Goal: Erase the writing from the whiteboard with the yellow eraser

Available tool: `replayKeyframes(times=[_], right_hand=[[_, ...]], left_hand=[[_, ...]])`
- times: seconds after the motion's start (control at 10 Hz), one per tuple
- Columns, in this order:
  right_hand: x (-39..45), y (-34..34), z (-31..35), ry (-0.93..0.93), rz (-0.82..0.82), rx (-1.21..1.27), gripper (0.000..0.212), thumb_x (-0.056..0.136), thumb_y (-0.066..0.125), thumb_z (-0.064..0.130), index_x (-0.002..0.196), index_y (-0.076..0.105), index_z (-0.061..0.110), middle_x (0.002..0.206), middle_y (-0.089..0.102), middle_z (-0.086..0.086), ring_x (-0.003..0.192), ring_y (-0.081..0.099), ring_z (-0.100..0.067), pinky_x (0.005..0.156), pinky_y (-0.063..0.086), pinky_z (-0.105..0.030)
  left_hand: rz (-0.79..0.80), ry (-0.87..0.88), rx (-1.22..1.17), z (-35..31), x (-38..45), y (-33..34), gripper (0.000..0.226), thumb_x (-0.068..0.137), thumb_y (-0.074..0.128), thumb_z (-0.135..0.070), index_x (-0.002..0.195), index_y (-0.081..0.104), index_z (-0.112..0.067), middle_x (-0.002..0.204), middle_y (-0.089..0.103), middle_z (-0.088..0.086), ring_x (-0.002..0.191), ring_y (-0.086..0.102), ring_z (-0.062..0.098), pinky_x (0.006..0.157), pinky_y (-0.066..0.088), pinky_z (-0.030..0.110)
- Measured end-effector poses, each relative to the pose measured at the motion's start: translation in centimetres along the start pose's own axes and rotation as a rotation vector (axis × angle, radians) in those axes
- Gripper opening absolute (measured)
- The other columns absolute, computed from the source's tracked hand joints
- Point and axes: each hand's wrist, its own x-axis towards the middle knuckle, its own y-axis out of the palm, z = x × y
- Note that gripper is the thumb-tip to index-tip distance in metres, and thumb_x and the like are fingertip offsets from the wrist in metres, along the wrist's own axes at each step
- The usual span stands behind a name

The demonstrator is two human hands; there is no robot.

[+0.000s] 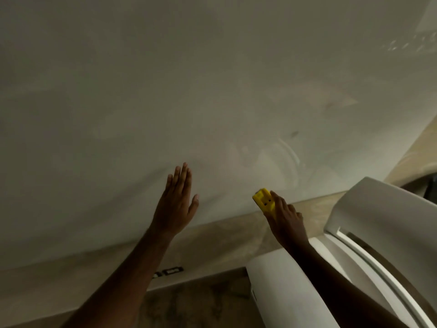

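a right hand (287, 218) grips the yellow eraser (264, 200) low against the whiteboard (165, 79), near its bottom edge, while the left hand (176, 204) lies flat, fingers straight. the board looks mostly wiped; faint smudges (294, 134) remain above the eraser.

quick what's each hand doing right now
Left hand: open, fingers straight, flat against the whiteboard.
Right hand: gripping the yellow eraser.
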Motion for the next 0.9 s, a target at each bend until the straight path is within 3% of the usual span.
replayKeyframes(times=[0.2,0.4,0.6,0.9], right_hand=[[-6.5,6.4,-5.0,0.182,0.273,-0.075,0.073,0.104,0.056,0.041,0.163,0.018,0.025,0.153,0.048,-0.005,0.114,0.061,-0.032,0.086,0.051,-0.05],[-11.8,12.1,-7.2,0.319,0.531,-0.084,0.068,0.105,0.049,0.046,0.163,0.016,0.03,0.156,0.043,-0.002,0.128,0.052,-0.027,0.099,0.052,-0.049],[-15.4,14.3,-8.7,0.437,0.623,-0.077,0.077,0.103,0.052,0.055,0.164,0.011,0.034,0.157,0.036,0.0,0.131,0.046,-0.026,0.1,0.05,-0.047],[-16.0,15.0,-8.7,0.352,0.551,-0.219,0.096,0.095,0.059,0.066,0.167,0.011,0.026,0.168,0.026,-0.003,0.143,0.041,-0.028,0.107,0.048,-0.044]], left_hand=[[0.165,-0.002,-0.034,-1.2,-4.8,5.6,0.076,0.112,0.035,-0.041,0.171,0.016,0.003,0.181,0.012,0.022,0.168,0.014,0.039,0.135,0.024,0.056],[0.257,-0.005,-0.07,-2.2,-6.6,8.8,0.075,0.113,0.032,-0.042,0.172,0.012,0.0,0.182,0.006,0.02,0.169,0.008,0.037,0.136,0.021,0.055],[0.267,0.017,-0.081,-2.9,-7.5,9.8,0.075,0.113,0.035,-0.04,0.172,0.011,0.0,0.182,0.006,0.02,0.169,0.008,0.038,0.136,0.021,0.055],[0.239,0.047,-0.105,-2.8,-8.6,9.9,0.076,0.113,0.037,-0.04,0.173,0.011,-0.001,0.182,0.005,0.018,0.17,0.007,0.036,0.137,0.019,0.052]])
